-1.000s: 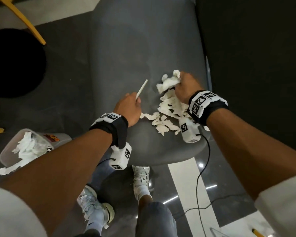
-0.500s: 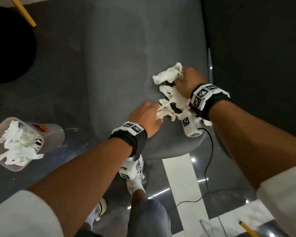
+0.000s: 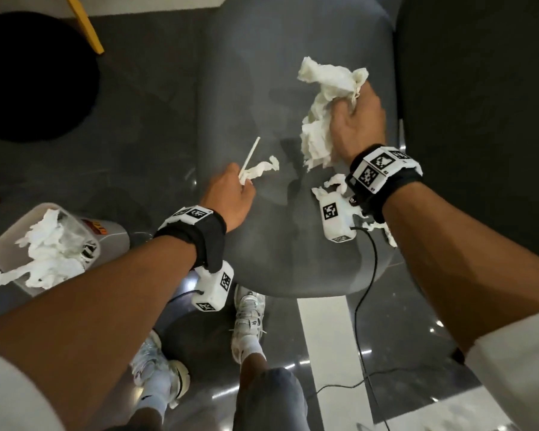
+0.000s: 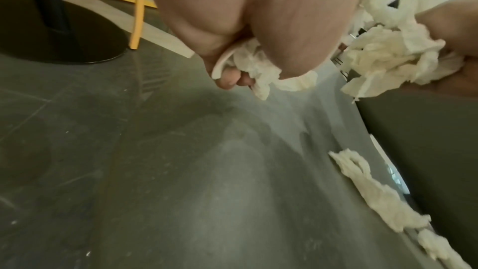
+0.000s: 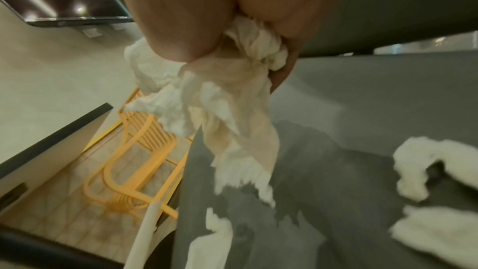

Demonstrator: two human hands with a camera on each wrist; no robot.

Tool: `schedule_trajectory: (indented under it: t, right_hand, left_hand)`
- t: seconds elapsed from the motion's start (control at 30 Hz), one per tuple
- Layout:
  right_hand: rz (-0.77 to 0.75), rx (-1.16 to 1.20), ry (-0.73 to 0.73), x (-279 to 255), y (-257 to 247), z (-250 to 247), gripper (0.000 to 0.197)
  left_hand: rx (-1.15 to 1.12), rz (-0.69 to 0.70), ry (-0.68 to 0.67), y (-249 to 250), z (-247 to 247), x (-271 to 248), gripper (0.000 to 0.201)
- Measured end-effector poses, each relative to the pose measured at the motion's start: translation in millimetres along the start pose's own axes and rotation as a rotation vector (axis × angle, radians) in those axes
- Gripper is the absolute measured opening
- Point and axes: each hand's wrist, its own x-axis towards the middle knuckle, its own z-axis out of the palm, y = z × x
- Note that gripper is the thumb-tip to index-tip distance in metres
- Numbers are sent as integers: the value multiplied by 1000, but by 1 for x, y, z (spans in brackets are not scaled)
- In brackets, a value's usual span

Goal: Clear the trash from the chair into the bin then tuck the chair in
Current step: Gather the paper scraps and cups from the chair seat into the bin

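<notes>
My right hand (image 3: 353, 119) grips a large wad of crumpled white tissue (image 3: 324, 98) lifted above the grey chair seat (image 3: 262, 88); the wad (image 5: 227, 93) hangs from my curled fingers in the right wrist view. My left hand (image 3: 231, 194) holds a white straw (image 3: 250, 157) and a small tissue scrap (image 3: 262, 169) over the seat's left edge; the left wrist view shows my fingers curled round that scrap (image 4: 256, 69). A few torn tissue pieces (image 3: 333, 185) still lie on the seat near its right edge (image 4: 375, 191). The grey bin (image 3: 53, 244) stands on the floor at left, holding tissue.
A dark table (image 3: 479, 104) borders the chair on the right. A round black table base (image 3: 35, 76) and a yellow chair leg (image 3: 84, 23) are at the upper left. My feet (image 3: 249, 321) stand just in front of the seat. A black cable (image 3: 367, 290) trails from my right wrist.
My right hand has lifted the gathered tissue up off the seat. My left hand has drawn back to the left, holding the straw and a small scrap.
</notes>
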Motion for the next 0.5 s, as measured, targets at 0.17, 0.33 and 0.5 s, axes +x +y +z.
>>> schedule_trajectory:
  t: [0.17, 0.33, 0.5]
  right_hand:
    - [13, 74, -265, -31, -41, 70, 26]
    - [67, 118, -407, -79, -85, 166, 27]
    - [114, 68, -590, -137, -124, 266, 33]
  left_hand:
    - [-197, -162, 109, -35, -35, -15, 18]
    - [-260, -281, 162, -103, -82, -32, 17]
    - [-354, -447, 179, -205, -123, -56, 29]
